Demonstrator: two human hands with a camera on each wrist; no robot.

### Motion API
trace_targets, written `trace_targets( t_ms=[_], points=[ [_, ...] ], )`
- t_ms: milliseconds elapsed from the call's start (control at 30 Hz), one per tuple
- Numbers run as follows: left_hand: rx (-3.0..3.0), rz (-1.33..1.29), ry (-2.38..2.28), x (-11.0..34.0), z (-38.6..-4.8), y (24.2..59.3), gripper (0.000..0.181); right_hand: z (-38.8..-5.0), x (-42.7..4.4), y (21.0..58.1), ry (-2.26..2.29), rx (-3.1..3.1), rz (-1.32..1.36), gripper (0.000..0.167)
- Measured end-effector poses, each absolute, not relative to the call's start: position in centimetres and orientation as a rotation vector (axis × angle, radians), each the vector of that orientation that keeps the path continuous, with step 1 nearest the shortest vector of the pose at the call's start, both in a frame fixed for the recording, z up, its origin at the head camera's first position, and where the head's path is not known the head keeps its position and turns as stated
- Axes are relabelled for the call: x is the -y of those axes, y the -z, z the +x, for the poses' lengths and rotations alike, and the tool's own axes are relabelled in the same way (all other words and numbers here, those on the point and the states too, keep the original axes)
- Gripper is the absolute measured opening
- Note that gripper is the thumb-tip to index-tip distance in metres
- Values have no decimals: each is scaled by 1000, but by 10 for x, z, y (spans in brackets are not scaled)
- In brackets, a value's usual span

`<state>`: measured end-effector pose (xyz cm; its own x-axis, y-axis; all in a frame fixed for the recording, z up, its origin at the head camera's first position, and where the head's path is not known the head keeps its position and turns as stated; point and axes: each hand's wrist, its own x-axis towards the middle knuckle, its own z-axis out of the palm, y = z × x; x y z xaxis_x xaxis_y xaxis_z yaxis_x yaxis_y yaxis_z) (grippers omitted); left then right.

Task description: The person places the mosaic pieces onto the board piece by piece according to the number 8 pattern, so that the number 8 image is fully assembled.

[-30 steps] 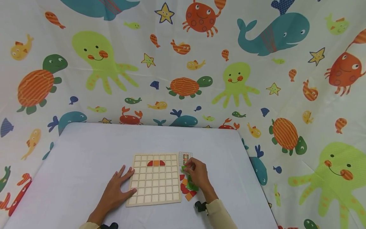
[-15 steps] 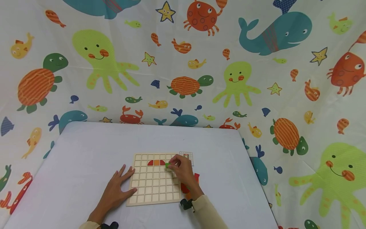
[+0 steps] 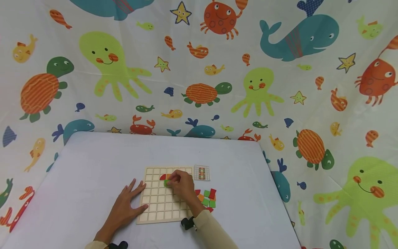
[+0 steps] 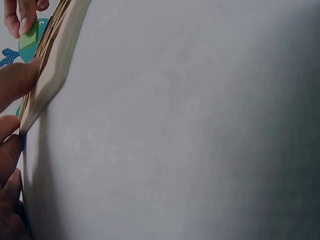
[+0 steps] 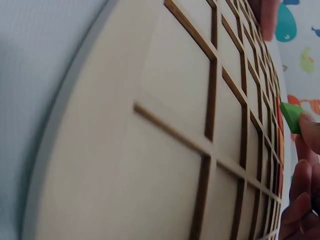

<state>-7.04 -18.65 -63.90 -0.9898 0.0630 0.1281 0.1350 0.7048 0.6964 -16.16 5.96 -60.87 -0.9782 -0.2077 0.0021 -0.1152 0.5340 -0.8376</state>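
Observation:
A wooden grid board [image 3: 160,208] lies on the white table. My right hand [image 3: 184,188] is over its upper part and pinches a green square tile [image 3: 166,183] between thumb and fingertips. In the right wrist view the green tile [image 5: 291,117] is tilted at the board's far side. Just above it in the head view, a red rounded piece [image 3: 162,177] and an orange square [image 3: 168,176] sit in the cells; the hand covers what lies to their right. My left hand [image 3: 125,200] rests at the board's left edge, fingers spread, thumb and fingertips touching the rim.
Right of the board lie several loose red, orange and green tiles [image 3: 206,193], partly behind my right forearm. A small pattern card [image 3: 202,172] with a coloured grid is by the board's upper right corner. A sea-animal curtain [image 3: 199,69] hangs behind the table.
My right hand picked up a green tile from beside the card and carried it left over the board, below the orange square. The loose tiles and card came back into sight. My left hand stayed put.

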Motion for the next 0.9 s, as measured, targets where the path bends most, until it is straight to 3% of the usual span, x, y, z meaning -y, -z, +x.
trace_targets(
  t_ms=[900],
  points=[
    [2764, -192, 1145, 186, -70, 638, 81, -156, -31, 614, 1150, -2893, -304, 12]
  ],
)
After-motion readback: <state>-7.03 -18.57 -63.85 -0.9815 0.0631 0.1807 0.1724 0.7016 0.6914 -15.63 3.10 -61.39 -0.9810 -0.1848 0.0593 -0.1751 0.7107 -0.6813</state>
